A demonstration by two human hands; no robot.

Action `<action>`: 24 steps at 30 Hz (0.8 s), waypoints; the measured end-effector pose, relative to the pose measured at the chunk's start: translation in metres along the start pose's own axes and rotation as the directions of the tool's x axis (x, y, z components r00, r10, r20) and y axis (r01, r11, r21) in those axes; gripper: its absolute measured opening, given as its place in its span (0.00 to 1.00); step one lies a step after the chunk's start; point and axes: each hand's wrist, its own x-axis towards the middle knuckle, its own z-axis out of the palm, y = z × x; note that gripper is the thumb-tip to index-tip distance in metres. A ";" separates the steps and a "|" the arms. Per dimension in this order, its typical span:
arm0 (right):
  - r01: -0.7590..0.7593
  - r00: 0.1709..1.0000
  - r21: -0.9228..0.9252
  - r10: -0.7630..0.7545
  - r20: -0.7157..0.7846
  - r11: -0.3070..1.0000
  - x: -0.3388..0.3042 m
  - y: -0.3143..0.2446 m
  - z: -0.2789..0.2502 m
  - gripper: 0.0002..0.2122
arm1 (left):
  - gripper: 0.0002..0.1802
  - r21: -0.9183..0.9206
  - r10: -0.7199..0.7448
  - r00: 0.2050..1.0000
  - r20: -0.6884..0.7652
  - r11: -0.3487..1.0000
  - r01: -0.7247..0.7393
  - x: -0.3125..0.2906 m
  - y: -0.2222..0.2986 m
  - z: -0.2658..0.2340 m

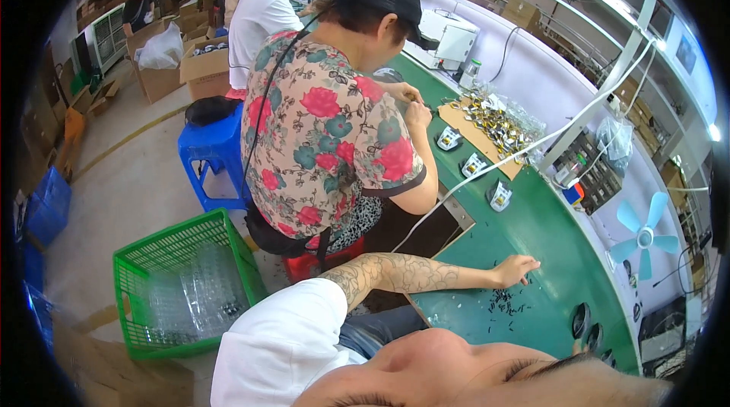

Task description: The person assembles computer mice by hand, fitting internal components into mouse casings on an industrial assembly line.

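Green worktop [547,236] curves along a pale partition [525,76] in a busy, box-strewn workroom. On its near part lie small black pieces [503,302], slim and scattered, their long axes turned in many directions. Just beyond them is the left hand [515,271], fingers loosely extended toward the right of the view; whether a piece sits between the tips, I cannot tell. To the right, dark oval parts [581,320] stand in a short row; the farthest has its long axis running roughly up and down the view, its top leaning slightly right. Beside it shows a sliver of the right hand [578,348], mostly hidden by the wearer's face, so its grip cannot be told. Farther along stand three white-and-dark devices [499,196], near a heap of small metallic parts [490,122] on cardboard. A co-worker in a floral top [327,133] bends over the bench; a green basket [137,333] holds clear plastic pieces.
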 end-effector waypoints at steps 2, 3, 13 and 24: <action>-0.272 0.935 -0.121 0.292 0.202 0.955 0.012 0.033 0.046 0.39 | 0.25 0.030 0.009 1.000 0.011 1.000 -0.009 -0.001 0.012 0.009; -0.356 0.895 -0.103 0.371 0.249 0.929 0.020 0.050 0.067 0.39 | 0.24 0.035 -0.015 0.999 0.029 0.999 0.014 0.001 0.012 0.012; -0.092 0.991 -0.200 0.110 0.078 0.975 0.034 0.083 0.096 0.25 | 0.24 0.035 0.001 1.000 0.007 0.999 -0.002 0.009 -0.008 0.007; 0.178 0.901 0.137 -0.105 -0.421 0.974 0.055 -0.002 0.027 0.32 | 0.23 0.013 0.019 0.999 0.042 1.000 -0.020 0.013 -0.006 0.006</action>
